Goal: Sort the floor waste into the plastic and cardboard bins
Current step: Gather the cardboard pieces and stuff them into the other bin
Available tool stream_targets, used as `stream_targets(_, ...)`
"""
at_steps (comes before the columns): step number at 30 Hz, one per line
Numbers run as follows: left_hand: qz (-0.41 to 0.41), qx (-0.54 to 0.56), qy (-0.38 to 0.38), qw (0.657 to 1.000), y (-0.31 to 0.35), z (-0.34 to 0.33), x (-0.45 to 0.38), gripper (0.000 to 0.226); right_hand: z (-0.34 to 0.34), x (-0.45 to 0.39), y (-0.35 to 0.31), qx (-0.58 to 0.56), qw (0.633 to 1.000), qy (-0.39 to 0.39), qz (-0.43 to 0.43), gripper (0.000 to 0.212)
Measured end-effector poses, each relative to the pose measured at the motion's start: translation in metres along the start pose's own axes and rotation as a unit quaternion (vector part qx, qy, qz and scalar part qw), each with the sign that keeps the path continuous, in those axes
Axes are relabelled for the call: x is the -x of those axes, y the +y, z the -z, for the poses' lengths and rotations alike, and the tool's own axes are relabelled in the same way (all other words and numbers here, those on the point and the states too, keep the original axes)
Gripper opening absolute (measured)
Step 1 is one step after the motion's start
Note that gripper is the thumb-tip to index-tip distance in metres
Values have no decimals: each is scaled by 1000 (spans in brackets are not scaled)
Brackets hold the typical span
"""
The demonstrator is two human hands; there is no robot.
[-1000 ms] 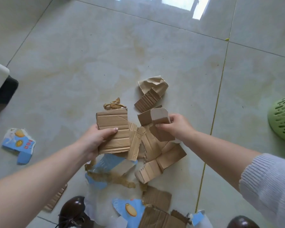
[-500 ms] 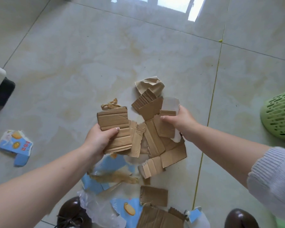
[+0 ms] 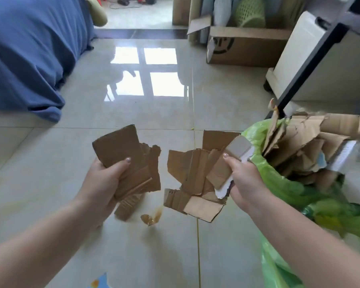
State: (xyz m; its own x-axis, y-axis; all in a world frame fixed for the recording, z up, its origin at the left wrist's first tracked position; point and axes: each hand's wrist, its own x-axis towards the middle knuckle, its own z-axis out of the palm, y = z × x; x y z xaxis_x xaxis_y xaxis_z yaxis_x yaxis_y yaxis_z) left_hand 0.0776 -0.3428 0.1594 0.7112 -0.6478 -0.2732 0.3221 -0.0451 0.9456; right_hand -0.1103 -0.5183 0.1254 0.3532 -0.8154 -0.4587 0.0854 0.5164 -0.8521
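Note:
My left hand (image 3: 103, 181) grips a stack of brown cardboard pieces (image 3: 125, 161) held up over the floor. My right hand (image 3: 245, 179) grips a second bunch of torn cardboard scraps (image 3: 193, 177), with a grey-white piece on top. Just right of that hand stands a bin lined with a green plastic bag (image 3: 283, 183), filled with cardboard pieces (image 3: 299, 146). A small crumpled strip of brown tape (image 3: 152, 218) lies on or hangs just above the tiles below the two bunches. A blue wrapper corner (image 3: 100, 282) shows at the bottom edge.
A blue bedcover (image 3: 27, 55) drapes to the floor at the left. An open cardboard box (image 3: 243, 44) and a green basket (image 3: 250, 11) stand at the back right. A white appliance (image 3: 312, 59) and a black metal leg (image 3: 312, 57) stand right of the bin.
Both hands lifted their cardboard bunches off the floor pile. The view swung up from the pile to the room, and the lined bin with cardboard came into view at the right.

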Motion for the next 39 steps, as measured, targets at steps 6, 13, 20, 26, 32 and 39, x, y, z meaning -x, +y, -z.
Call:
stream_targets(6, -142, -108, -82, 980, 22, -135, 31, 30, 33, 30, -54, -66, 996, 43, 46, 21)
stream_targets(13, -256, -170, -128, 943, 38, -239, 43, 36, 46, 34, -108, -85, 991, 54, 92, 24)
stream_targets(20, -216, -165, -259, 927, 10, -312, 15, 47, 67, 11, -126, -77, 955, 71, 277, 24)
stream_targets(26, -159, -122, -278, 940, -23, -346, 4, 51, 99, -12, -112, 62, 935, 117, 329, 40)
stream_targets(32, -103, -233, -242, 936, -38, -348, -11, 22, 115, -32, -109, 195, 926, 151, 287, 29)
stream_targets(39, -31, -223, -464, 857, -25, -336, -30, 61, 136, -45, -115, 316, 916, 130, 211, 19)
